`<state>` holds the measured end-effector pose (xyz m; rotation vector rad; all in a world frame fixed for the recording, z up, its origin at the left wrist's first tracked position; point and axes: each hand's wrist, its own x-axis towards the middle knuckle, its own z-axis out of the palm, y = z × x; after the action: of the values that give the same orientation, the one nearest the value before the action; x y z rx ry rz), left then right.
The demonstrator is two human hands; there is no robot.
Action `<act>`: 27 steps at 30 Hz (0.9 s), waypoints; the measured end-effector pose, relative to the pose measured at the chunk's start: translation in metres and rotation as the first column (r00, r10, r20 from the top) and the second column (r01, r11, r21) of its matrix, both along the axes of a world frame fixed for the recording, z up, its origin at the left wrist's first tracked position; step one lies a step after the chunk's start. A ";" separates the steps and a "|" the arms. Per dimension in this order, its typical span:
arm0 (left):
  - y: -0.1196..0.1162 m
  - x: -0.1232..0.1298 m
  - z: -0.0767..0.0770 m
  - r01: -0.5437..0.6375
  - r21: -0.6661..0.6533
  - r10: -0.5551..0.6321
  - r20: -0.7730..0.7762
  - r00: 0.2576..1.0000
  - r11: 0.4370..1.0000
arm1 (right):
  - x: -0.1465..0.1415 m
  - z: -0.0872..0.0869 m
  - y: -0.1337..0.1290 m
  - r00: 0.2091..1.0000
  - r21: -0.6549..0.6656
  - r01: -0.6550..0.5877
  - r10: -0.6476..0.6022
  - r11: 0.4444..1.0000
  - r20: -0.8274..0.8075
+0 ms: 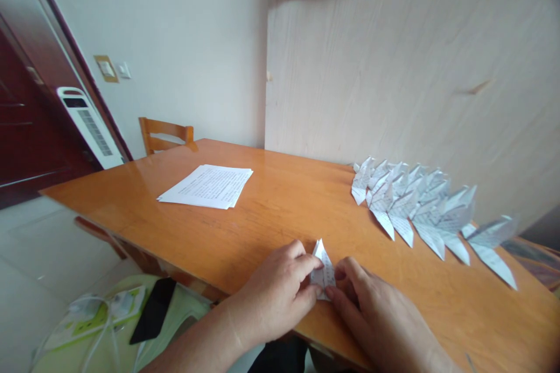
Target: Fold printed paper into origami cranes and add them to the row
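A small folded piece of printed paper [322, 271], narrowing to a point at its far end, lies on the wooden table [271, 210] near the front edge. From the left, my left hand [280, 285] grips it, fingers and thumb pressed on its side. My right hand [367, 303] is at its lower right, fingers curled in, with the thumb tip at the paper's near corner. Parts of the paper are hidden under the fingertips.
Rows of folded paper pieces [420, 204] stand along the table's right side by the wall. A stack of printed sheets [205, 186] lies on the left. Beyond is a wooden chair [164, 131]. A stool [175, 326] at lower left bears a power strip [105, 315] and a black phone [154, 310].
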<state>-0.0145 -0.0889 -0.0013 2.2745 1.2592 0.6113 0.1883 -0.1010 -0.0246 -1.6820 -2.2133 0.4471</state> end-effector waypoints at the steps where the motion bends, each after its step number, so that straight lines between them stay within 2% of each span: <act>1: 0.000 0.000 0.000 -0.002 -0.002 0.002 0.001 1.000 1.000 | 0.000 0.000 0.000 1.000 0.000 -0.009 0.009 1.000 -0.005; 9: 0.000 -0.001 -0.001 -0.001 -0.011 0.001 -0.008 1.000 1.000 | 0.003 -0.004 0.000 0.997 0.024 -0.073 0.074 0.997 -0.025; 17: 0.002 0.000 -0.003 0.002 0.006 -0.002 -0.014 1.000 1.000 | 0.001 0.002 0.000 0.992 0.002 -0.084 0.083 0.996 0.095; 24: 0.000 0.000 -0.002 -0.033 -0.019 0.035 0.087 0.996 0.999 | -0.001 0.006 0.001 0.988 0.018 -0.095 0.092 0.995 0.122; 27: 0.000 0.000 -0.002 -0.039 -0.016 0.040 0.067 0.997 0.999 | 0.000 0.005 0.002 0.989 0.032 -0.099 0.095 0.995 0.112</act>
<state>-0.0149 -0.0894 -0.0035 2.2034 1.2745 0.6851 0.1882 -0.0994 -0.0194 -1.6210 -2.3755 0.3410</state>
